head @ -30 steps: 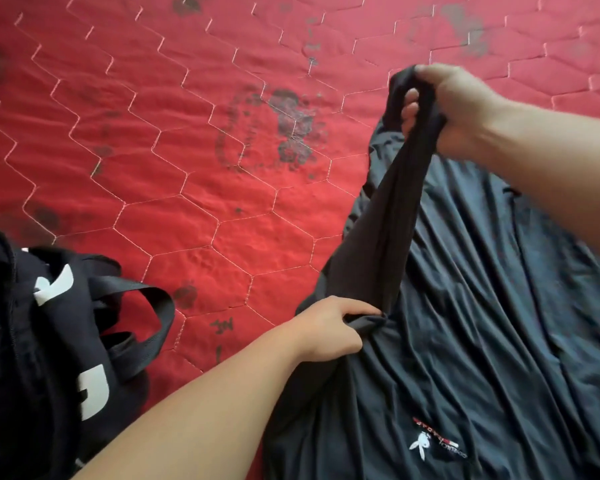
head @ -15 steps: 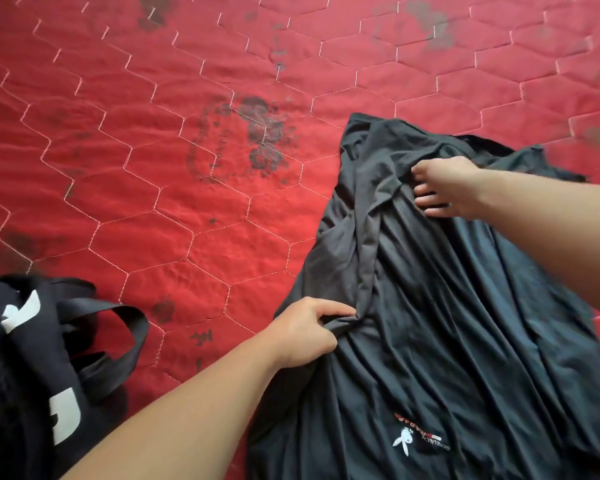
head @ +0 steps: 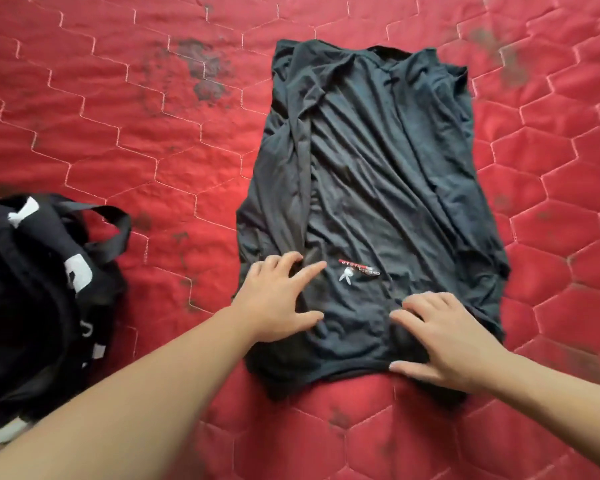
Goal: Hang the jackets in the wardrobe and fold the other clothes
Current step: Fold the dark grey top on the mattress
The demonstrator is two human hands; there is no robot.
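A dark grey T-shirt [head: 378, 161] lies spread on the red quilted bed, its sides folded inward and a small white rabbit logo near its lower middle. My left hand [head: 278, 299] rests on the shirt's lower left part with fingers spread. My right hand [head: 444, 337] presses flat on the lower right part, close to the near edge. Neither hand grips the cloth.
A black garment with white lettering and straps [head: 45, 282] is heaped at the left edge. The red quilted bedspread [head: 136, 133] with dark stains stretches all around the shirt.
Both hands let go of the left side fold, which now lies flat on the shirt. They came down to its near end, and the view pulled back.
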